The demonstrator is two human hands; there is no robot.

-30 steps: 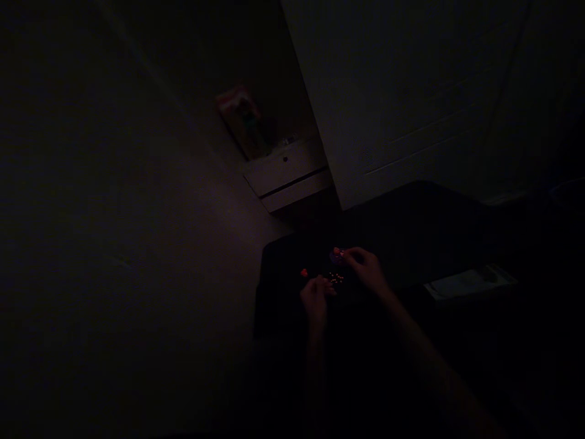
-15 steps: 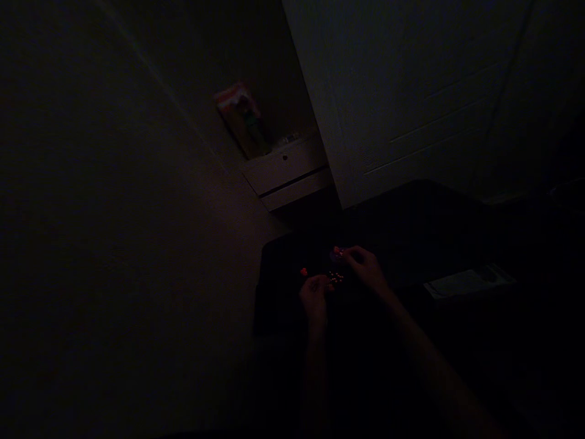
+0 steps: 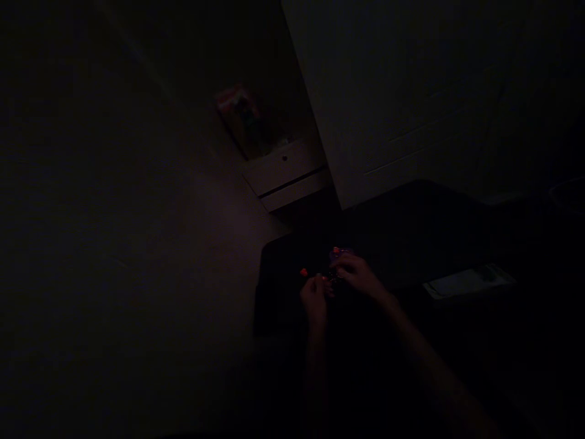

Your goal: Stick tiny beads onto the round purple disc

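Observation:
The room is very dark. My left hand is closed in a pinch low over the dark tabletop; what its fingertips hold is too small and dim to make out. Facing it, my right hand bends its fingers down over several tiny light beads or bits, partly hiding them. Its fingertips are drawn together, and anything between them cannot be seen. A small glowing orange-red piece lies just beyond my left hand. Another orange-red piece sits by a dim purplish item behind my right fingers.
A pale flat item with printing lies at the table's right front. Behind the table are a white drawer unit, bearing a colourful picture or package, and a large pale panel. A wall runs along the left.
My right hand has moved left and slightly down from the purplish item to the tiny bits, closer to my left hand. My left hand has stayed nearly in place. The picture is darker.

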